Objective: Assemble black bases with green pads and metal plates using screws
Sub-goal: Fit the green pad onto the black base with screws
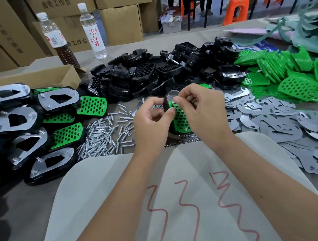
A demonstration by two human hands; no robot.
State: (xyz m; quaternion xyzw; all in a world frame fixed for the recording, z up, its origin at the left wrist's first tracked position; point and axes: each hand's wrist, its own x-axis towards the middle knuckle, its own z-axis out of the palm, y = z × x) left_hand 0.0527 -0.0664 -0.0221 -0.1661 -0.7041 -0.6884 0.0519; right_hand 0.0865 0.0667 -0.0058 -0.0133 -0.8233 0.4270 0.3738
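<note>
Far left I've got the finished units (56, 100) stacked up, black with green pads and metal plates on. Next over, the loose screws (107, 134) are scattered on the table (20, 212). My left hand (153, 124) is curled, thumb pressed against the green pad (180, 117) of the black base (167, 101) held mid-table. My right hand (200, 108) grips that same piece, fingertips pinching a small screw at its top edge. Further right: metal plates (285, 123), with spare green pads (291, 75) behind.
</note>
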